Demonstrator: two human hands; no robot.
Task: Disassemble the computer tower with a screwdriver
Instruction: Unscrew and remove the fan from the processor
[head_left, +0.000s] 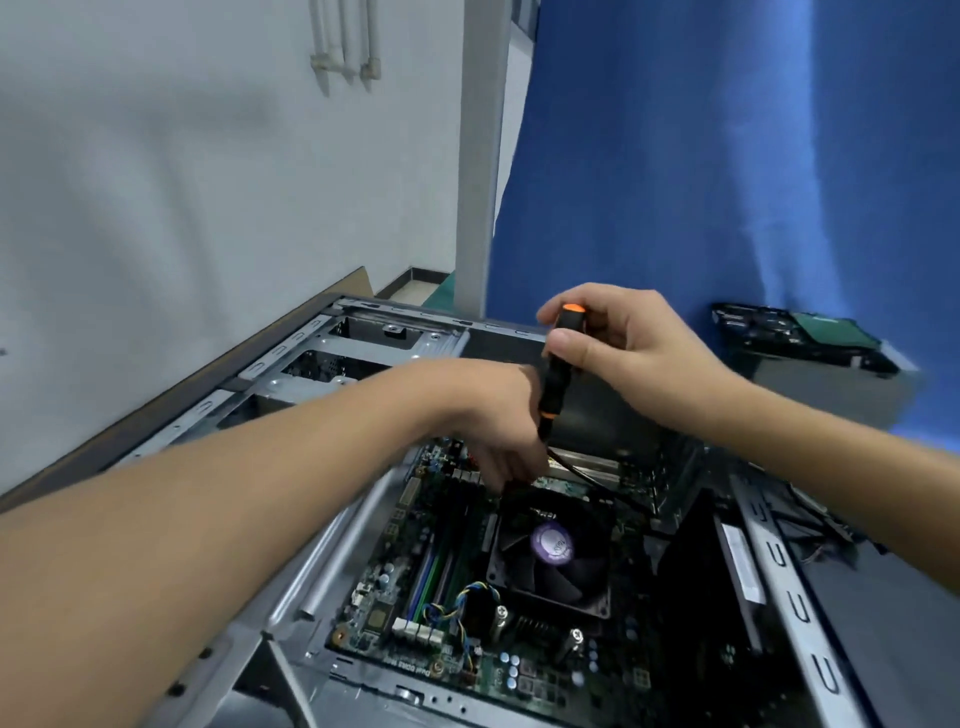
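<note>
The open computer tower (332, 566) lies on its side, its green motherboard (415, 587) and black cooler fan (550, 556) exposed. My right hand (628, 353) grips the top of a black screwdriver with orange bands (558, 374), held upright above the far edge of the fan. My left hand (488, 415) reaches down beside the screwdriver's lower end, fingers pinched near its shaft; the tip is hidden behind those fingers. A black cable (587, 478) runs past the fan's top right.
A removed drive or part with a green board (800, 338) sits at the right against a blue curtain (727, 156). A white wall and a grey post stand behind the case. Empty drive bays (343, 353) are at the case's far left.
</note>
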